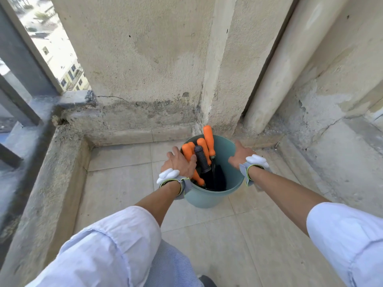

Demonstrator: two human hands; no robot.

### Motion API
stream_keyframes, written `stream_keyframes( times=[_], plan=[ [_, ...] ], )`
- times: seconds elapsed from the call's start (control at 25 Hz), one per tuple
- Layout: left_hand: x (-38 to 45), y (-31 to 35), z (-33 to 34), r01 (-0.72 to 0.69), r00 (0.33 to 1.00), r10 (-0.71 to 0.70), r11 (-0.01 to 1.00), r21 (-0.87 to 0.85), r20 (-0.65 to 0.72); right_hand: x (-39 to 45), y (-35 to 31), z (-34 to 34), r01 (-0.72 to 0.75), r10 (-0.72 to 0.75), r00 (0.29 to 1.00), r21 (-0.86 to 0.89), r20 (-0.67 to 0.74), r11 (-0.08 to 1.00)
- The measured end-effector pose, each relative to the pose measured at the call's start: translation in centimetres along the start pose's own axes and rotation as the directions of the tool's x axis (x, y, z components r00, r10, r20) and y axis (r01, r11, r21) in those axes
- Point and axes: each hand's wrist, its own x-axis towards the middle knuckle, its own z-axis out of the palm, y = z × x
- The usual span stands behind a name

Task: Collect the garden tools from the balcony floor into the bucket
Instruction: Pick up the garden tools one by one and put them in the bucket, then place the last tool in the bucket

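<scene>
A teal plastic bucket (209,198) stands on the tiled balcony floor in the corner by the wall. Several orange-handled garden tools (209,139) and one black-handled tool (202,160) stand in it, handles up. My left hand (179,163) is on the bucket's left rim, fingers outside and thumb inside against the handles. My right hand (241,156) is on the right rim, thumb inside and fingers down the outer wall. Both wrists wear grey straps with white pads.
A concrete wall (145,59) and a pillar (221,79) close off the corner behind the bucket, with a pale pipe (275,75) at the right. A low curb and metal railing (24,112) run along the left. Beige floor tiles (124,183) surround the bucket.
</scene>
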Motion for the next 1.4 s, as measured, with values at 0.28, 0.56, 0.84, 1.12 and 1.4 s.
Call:
stream_keyframes(
  times=[0.28,0.56,0.84,1.12,1.4],
  plan=[
    [-0.3,-2.9,-4.4,0.197,0.865,-0.118,0.974,-0.115,0.488,0.8,-4.2,-1.7,0.069,-0.069,0.997,-0.010,0.024,0.998],
    [1.3,-9.7,-10.4,0.374,0.897,-0.250,0.870,-0.323,0.364,-0.7,-14.8,-1.7,0.213,-0.212,0.972,0.004,0.104,0.977],
    [1.0,-16.7,-16.5,0.391,0.911,-0.413,0.856,-0.339,0.008,-3.2,-25.8,0.2,0.302,-0.316,0.921,0.097,0.226,0.948],
    [0.1,-20.9,-17.9,0.290,0.906,-0.397,0.835,-0.468,-0.147,-5.0,-30.7,3.5,0.288,-0.339,0.911,0.227,0.235,0.930],
    [0.0,-20.4,-17.4,0.192,0.946,-0.277,0.895,-0.402,-0.167,-5.1,-29.8,3.1,0.333,-0.452,0.860,0.409,0.239,0.850]
  ],
)
